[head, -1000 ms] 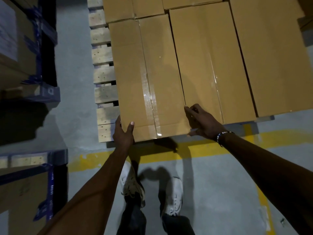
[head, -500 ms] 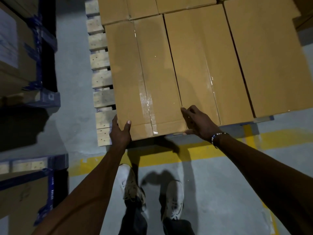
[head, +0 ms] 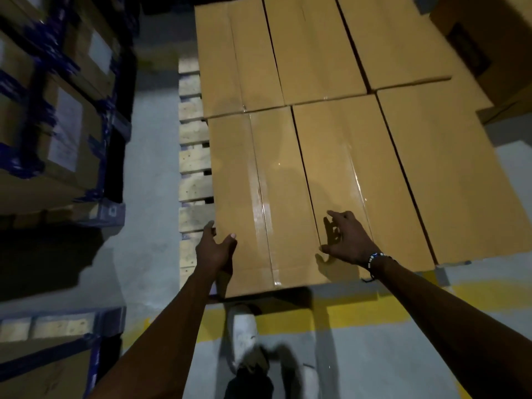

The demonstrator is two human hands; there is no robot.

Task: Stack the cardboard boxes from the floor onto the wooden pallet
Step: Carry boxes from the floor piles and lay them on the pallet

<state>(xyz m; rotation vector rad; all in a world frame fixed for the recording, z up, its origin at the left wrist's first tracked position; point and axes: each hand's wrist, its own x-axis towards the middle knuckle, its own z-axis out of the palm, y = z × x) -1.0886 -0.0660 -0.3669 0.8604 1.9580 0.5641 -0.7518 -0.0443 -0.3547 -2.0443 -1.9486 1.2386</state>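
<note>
A long taped cardboard box (head: pixel 282 197) lies flat at the near left of the wooden pallet (head: pixel 193 162), flush against a second box (head: pixel 345 168) on its right. My left hand (head: pixel 214 251) rests at the box's near left edge, thumb over the top and fingers down the side. Above the seam between the two boxes, my right hand (head: pixel 348 240) hovers with fingers spread and holds nothing; its shadow falls on the cardboard. A third box (head: pixel 454 182) and a back row of boxes (head: pixel 316 47) fill the same layer.
Blue-framed racks with stored cartons (head: pixel 57 125) stand close on the left, across a narrow strip of grey floor. A yellow floor line (head: pixel 374 309) runs along the pallet's near edge, by my white shoe (head: pixel 244 332). Another carton (head: pixel 489 38) sits at the far right.
The box has slid farther onto the pallet, level with its neighbours. My right hand has let go of the near corner and lifted above the top. My left hand has loosened at the left edge.
</note>
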